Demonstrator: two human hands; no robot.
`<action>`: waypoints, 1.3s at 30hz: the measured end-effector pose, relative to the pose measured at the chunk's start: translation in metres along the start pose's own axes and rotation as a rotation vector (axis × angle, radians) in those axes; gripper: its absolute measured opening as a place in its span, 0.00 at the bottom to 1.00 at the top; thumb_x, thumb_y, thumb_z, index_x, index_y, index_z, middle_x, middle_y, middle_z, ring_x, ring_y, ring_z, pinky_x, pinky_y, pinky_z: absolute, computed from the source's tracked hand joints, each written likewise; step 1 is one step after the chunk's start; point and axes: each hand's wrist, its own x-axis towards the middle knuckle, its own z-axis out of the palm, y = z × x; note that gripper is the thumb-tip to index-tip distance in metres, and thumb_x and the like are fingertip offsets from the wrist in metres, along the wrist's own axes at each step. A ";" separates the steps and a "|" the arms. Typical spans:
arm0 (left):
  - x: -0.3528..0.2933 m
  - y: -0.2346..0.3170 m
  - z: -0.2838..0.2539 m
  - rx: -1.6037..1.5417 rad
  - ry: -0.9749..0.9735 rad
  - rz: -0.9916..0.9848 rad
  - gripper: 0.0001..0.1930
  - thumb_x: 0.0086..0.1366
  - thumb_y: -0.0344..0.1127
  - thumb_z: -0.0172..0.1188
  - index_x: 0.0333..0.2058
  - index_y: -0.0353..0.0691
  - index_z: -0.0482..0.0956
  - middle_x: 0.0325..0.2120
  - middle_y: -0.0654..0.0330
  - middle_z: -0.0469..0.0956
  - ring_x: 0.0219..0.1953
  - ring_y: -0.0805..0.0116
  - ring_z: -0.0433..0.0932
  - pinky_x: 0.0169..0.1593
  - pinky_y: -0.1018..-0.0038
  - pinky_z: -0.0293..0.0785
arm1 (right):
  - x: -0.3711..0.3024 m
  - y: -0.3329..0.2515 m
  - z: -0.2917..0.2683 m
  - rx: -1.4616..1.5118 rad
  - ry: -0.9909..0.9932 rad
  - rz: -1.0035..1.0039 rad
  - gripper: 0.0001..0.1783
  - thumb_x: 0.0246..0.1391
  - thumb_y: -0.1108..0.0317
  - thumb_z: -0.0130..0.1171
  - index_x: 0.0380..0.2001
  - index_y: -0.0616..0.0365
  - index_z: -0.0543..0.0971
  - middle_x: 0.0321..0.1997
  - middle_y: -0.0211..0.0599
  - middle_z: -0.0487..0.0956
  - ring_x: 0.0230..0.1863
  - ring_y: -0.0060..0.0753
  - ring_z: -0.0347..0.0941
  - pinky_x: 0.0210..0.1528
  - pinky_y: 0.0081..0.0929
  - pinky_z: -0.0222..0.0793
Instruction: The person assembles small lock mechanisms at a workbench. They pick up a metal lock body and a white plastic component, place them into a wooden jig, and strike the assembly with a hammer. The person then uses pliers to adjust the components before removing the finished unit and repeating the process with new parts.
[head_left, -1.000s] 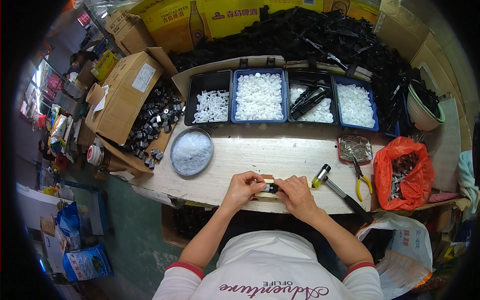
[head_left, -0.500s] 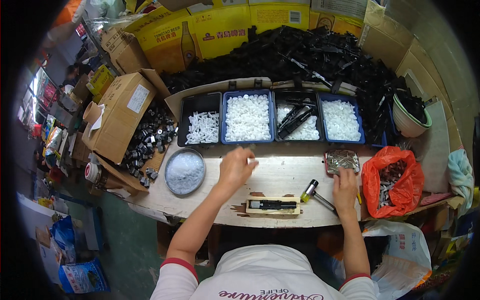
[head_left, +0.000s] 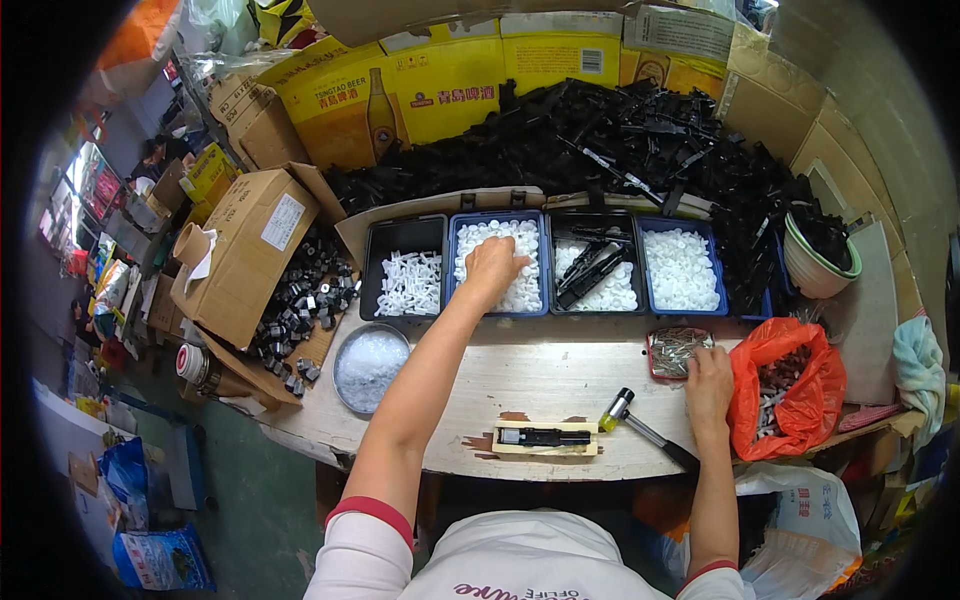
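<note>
The left hand (head_left: 493, 262) is reaching into the blue bin (head_left: 497, 222), fingers curling down onto the small white parts (head_left: 520, 290) beneath it; what they grip is hidden. The right hand (head_left: 708, 380) is resting loosely open on the bench (head_left: 520, 385), just below the tray of metal pins (head_left: 676, 350), with a hammer (head_left: 640, 430) just to its left.

Worn wooden bench (head_left: 560, 385), glossy orange plastic bag (head_left: 790, 385)
</note>
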 end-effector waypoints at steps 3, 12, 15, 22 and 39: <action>-0.001 -0.008 0.002 -0.116 0.027 0.035 0.12 0.48 0.38 0.62 0.28 0.35 0.79 0.24 0.49 0.78 0.30 0.55 0.77 0.34 0.66 0.71 | 0.017 -0.013 0.017 -0.067 -0.111 -0.122 0.06 0.40 0.70 0.58 0.25 0.60 0.75 0.28 0.44 0.72 0.34 0.46 0.69 0.36 0.39 0.63; -0.017 -0.035 -0.012 -0.567 -0.037 0.038 0.17 0.44 0.25 0.60 0.37 0.33 0.77 0.22 0.59 0.75 0.22 0.72 0.73 0.24 0.78 0.69 | 0.023 -0.001 0.038 -0.072 -0.136 -0.195 0.03 0.40 0.73 0.56 0.23 0.60 0.75 0.27 0.41 0.73 0.34 0.45 0.69 0.37 0.40 0.61; -0.024 -0.028 -0.026 -1.001 -0.132 -0.194 0.13 0.49 0.24 0.59 0.36 0.30 0.76 0.24 0.59 0.75 0.21 0.75 0.72 0.20 0.81 0.68 | 0.022 -0.006 0.019 0.090 -0.090 -0.179 0.03 0.40 0.76 0.55 0.24 0.60 0.75 0.27 0.41 0.73 0.31 0.45 0.69 0.35 0.40 0.62; -0.062 -0.013 -0.043 -1.415 -0.109 -0.220 0.09 0.52 0.22 0.57 0.34 0.29 0.75 0.27 0.53 0.76 0.25 0.71 0.75 0.24 0.78 0.73 | 0.020 -0.003 0.012 0.498 -0.082 -0.079 0.06 0.41 0.79 0.55 0.26 0.61 0.75 0.27 0.35 0.73 0.30 0.34 0.71 0.33 0.28 0.64; -0.208 0.048 -0.012 -1.613 -0.318 -0.175 0.16 0.54 0.22 0.57 0.43 0.32 0.69 0.29 0.59 0.73 0.28 0.73 0.75 0.31 0.77 0.77 | -0.027 -0.139 -0.021 1.222 -0.418 -0.161 0.05 0.42 0.79 0.57 0.27 0.62 0.75 0.27 0.31 0.73 0.27 0.21 0.67 0.30 0.17 0.62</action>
